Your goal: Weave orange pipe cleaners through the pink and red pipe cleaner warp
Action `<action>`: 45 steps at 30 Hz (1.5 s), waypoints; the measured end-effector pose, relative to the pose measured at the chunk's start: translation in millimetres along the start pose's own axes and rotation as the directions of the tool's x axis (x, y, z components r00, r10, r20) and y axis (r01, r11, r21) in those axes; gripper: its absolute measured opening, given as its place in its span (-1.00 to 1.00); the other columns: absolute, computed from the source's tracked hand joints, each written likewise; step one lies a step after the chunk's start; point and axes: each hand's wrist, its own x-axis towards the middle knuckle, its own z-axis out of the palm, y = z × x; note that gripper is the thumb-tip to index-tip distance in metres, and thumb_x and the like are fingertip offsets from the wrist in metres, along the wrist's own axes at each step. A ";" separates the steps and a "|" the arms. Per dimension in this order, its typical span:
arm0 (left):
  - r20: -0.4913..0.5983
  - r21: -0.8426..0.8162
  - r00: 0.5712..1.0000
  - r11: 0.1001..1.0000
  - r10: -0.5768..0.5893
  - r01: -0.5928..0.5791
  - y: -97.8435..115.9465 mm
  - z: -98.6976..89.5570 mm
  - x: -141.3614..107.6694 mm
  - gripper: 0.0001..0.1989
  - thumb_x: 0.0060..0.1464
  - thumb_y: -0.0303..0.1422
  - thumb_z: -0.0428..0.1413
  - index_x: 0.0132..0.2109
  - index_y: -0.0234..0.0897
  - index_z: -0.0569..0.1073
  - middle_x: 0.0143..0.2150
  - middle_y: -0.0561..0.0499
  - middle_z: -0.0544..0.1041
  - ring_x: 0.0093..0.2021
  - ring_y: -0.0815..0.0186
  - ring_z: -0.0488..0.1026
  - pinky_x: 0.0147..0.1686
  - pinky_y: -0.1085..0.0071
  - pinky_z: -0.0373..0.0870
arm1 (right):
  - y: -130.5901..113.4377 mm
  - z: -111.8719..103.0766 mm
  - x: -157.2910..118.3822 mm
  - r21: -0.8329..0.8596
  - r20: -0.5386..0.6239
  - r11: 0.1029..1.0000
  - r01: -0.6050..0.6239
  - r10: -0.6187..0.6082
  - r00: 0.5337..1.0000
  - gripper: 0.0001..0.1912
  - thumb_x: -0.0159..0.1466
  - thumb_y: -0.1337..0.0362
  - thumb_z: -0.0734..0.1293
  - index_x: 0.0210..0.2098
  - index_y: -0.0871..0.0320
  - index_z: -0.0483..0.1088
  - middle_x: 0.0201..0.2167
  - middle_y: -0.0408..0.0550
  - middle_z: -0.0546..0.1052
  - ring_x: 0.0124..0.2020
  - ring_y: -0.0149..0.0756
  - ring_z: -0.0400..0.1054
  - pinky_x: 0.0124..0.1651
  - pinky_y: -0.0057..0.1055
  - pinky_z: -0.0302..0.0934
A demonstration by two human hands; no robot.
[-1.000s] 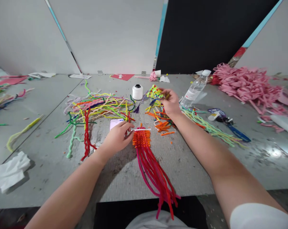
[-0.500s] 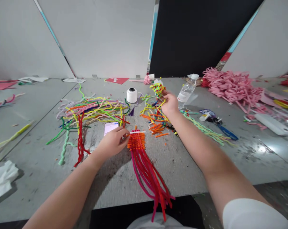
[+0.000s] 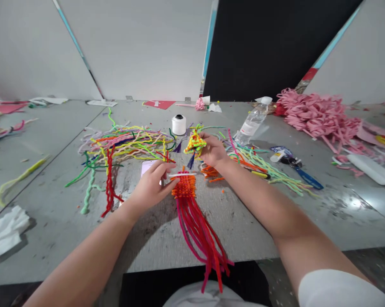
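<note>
Woven orange-and-pink panel [image 3: 184, 187], with red and magenta strands [image 3: 197, 230]: lay on the desk [image 3: 246, 234], strands trailing past the near edge. Left grip [image 3: 154, 183]: thumb and forefinger apart, at the panel's left edge. Right grip [image 3: 214, 150]: clamped on a yellow woven triangle [image 3: 195, 143], just beyond the panel.

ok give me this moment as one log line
left hand: at edge of orange weaving | right hand: holding yellow woven piece | nearby: phone, bottle
</note>
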 end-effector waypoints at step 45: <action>-0.320 -0.613 0.896 0.788 -0.307 0.051 0.4 10.4 4.1 -0.75 0.02 -0.24 0.44 -0.14 -0.10 0.66 0.04 -0.05 0.54 0.15 0.16 0.48 -0.01 0.21 0.56 | -48.6 -4.5 -15.8 -0.984 0.050 -0.178 -0.007 -0.316 0.947 -0.74 0.24 0.18 0.46 -0.10 0.10 0.54 -0.55 -0.13 0.44 -0.45 -0.21 0.35 -0.22 -0.20 0.31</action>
